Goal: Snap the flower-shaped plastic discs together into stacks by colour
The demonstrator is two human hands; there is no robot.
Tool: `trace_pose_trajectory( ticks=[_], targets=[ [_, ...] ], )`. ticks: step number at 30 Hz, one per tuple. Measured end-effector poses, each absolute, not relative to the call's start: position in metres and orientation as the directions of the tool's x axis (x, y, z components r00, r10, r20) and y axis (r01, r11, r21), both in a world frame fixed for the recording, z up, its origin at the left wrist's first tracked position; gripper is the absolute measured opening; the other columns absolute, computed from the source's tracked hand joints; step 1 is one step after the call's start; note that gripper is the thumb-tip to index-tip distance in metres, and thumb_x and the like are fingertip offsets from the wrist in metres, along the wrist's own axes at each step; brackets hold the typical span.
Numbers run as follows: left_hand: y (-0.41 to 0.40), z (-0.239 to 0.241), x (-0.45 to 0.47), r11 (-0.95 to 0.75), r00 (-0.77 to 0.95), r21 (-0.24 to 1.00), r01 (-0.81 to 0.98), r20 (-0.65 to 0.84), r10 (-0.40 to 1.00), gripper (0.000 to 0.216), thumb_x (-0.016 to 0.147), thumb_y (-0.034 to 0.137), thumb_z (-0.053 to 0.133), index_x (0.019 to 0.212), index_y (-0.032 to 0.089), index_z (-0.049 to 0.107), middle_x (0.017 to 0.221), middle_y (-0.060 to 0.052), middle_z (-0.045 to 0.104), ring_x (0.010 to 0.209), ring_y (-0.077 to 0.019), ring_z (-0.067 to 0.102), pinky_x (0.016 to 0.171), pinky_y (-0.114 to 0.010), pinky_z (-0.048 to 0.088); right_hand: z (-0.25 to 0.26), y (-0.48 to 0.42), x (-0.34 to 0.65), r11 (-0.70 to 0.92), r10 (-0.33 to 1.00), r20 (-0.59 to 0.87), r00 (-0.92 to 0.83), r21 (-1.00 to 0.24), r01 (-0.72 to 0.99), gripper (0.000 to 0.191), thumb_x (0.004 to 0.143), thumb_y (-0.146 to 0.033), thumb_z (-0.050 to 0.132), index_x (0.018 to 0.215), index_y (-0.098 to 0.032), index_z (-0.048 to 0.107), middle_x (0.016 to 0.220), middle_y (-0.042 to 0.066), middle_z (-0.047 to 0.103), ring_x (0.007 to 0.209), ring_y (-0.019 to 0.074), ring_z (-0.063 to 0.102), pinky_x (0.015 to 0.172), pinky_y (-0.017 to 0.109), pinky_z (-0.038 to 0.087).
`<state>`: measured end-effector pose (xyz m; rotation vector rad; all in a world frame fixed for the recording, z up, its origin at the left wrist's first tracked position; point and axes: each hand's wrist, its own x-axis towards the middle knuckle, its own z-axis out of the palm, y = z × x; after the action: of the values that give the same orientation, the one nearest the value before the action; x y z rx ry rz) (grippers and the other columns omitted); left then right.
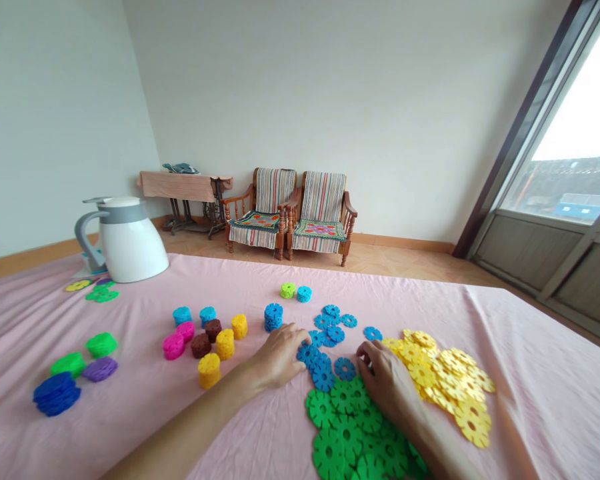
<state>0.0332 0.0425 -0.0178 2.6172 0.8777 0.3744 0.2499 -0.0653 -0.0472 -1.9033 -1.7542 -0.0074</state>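
Our left hand (280, 353), fingers curled, touches the loose blue discs (324, 373) lying flat on the pink cloth (130, 433). Our right hand (387, 383) bends its fingers just beside them. Whether either hand pinches one, we cannot tell. The discs seem light, stiff plastic, so we would take one by its notched edge.

My left hand (280, 353) lies over some of the blue flakes (323, 373). My fingertips hide them, so I cannot tell if I pinch one. My right hand (387, 383) covers part of the green flakes (345, 427), and its fingertips are tucked under too. My right arm (455, 453) looks blurry and runs off the bottom edge. The green flakes are cut off there as well. The stuff on the far table (180, 185) is too small to tell.
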Motion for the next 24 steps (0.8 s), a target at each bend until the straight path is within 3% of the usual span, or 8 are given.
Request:
trace_pose_trajectory(
  ticks=[5, 10, 17, 24],
  targets=[
    [0.047, -0.022, 0.04, -0.743, 0.778, 0.442, 0.502, 0.145, 0.611, 0.029, 0.059, 0.013, 0.062, 0.087, 0.019, 0.055, 0.086, -0.001, 0.058, 0.082, -0.02, 0.054, 0.073, -0.028, 0.042, -0.046, -0.066, 0.25, 0.005, 0.919, 0.367, 0.146, -0.38, 0.925, 0.018, 0.086, -0.021, 0.041, 0.078, -0.019, 0.057, 0.077, 0.004, 0.059, 0.072, 0.0158, 0.057, 0.064, 0.024, 0.04],
    [0.041, -0.013, 0.033, -0.723, 0.74, 0.454, 0.52, 0.183, 0.647, 0.028, 0.058, 0.017, 0.062, 0.083, 0.02, 0.05, 0.087, -0.001, 0.057, 0.085, -0.0203, 0.054, 0.073, -0.028, 0.041, -0.046, -0.066, 0.25, -0.003, 0.925, 0.351, 0.144, -0.375, 0.927, 0.019, 0.087, -0.022, 0.04, 0.078, -0.019, 0.056, 0.077, 0.004, 0.059, 0.073, 0.0161, 0.058, 0.064, 0.025, 0.04],
    [0.036, 0.007, 0.001, -0.605, 0.604, 0.419, 0.677, 0.153, 0.782, 0.02, 0.061, 0.013, 0.058, 0.079, 0.019, 0.05, 0.084, 0.0, 0.057, 0.081, -0.0183, 0.054, 0.07, -0.027, 0.04, -0.047, -0.065, 0.25, -0.008, 0.925, 0.348, 0.15, -0.379, 0.925, 0.02, 0.088, -0.023, 0.04, 0.078, -0.019, 0.056, 0.076, 0.004, 0.058, 0.072, 0.0164, 0.057, 0.064, 0.025, 0.04],
    [0.039, -0.004, -0.005, -0.607, 0.614, 0.405, 0.684, 0.129, 0.779, 0.014, 0.065, 0.012, 0.053, 0.076, 0.02, 0.051, 0.081, -0.001, 0.057, 0.078, -0.0177, 0.054, 0.067, -0.026, 0.041, -0.049, -0.065, 0.25, 0.01, 0.919, 0.37, 0.139, -0.374, 0.927, 0.019, 0.087, -0.022, 0.04, 0.078, -0.019, 0.057, 0.076, 0.003, 0.059, 0.072, 0.0162, 0.057, 0.064, 0.025, 0.04]
  ],
)
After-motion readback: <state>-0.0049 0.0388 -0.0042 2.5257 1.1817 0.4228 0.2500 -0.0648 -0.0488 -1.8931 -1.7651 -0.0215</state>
